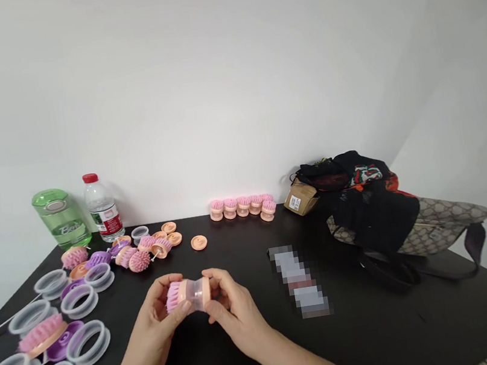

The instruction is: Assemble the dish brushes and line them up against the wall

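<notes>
Between both hands, above the near middle of the table, a pink-bristled scrub brush (194, 295) lies sideways. It has a clear waisted middle between peach-coloured ends. My left hand (160, 314) grips the bristled end. Closed around the flat peach end is my right hand (235, 309). To the left lie loose translucent rings (79, 303), pink bristle heads (139, 260), purple pieces (66, 341) and peach discs (198, 242). A row of similar pink brushes (242, 207) stands upright by the wall.
A green bottle (63, 224) and a red-capped water bottle (105, 215) stand back left. On the right are a small brown package (301, 195), dark cloth (366, 207) and a patterned bag (437, 223) with its strap. A pixelated flat item (299, 281) lies right of my hands.
</notes>
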Action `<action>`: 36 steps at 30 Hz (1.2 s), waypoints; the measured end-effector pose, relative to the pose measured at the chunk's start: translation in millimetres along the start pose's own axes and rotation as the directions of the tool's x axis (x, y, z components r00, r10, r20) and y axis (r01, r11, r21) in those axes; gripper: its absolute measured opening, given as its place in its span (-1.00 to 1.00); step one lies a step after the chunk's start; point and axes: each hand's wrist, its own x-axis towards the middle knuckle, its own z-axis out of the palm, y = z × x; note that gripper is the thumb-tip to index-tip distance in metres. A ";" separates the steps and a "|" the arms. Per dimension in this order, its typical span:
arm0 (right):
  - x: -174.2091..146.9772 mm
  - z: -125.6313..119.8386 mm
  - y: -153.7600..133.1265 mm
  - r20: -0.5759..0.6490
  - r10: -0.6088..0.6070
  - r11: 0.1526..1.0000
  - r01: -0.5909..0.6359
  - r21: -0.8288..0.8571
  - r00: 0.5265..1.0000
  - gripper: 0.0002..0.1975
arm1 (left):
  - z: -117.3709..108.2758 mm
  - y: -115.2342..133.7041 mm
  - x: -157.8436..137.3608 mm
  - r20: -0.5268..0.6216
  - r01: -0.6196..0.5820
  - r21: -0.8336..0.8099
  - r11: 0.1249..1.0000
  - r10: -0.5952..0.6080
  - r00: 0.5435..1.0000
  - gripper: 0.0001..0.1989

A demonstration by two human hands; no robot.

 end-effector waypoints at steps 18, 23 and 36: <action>-1.8 -5.0 -8.8 -0.006 -0.243 0.931 0.231 -0.282 0.970 -0.64 | 1.0 -0.5 -1.0 0.031 -0.017 0.085 0.996 0.014 0.999 -0.57; -2.1 -5.8 -13.7 0.039 -0.391 0.863 0.381 -0.333 0.920 -0.65 | 0.3 -1.3 0.4 0.113 0.051 0.003 0.999 -0.051 0.992 -0.59; -1.4 -7.6 -21.0 0.146 -0.655 0.625 0.641 -0.445 0.741 -0.60 | -1.2 -7.8 2.4 0.196 0.220 -0.097 0.971 -0.198 0.960 -0.54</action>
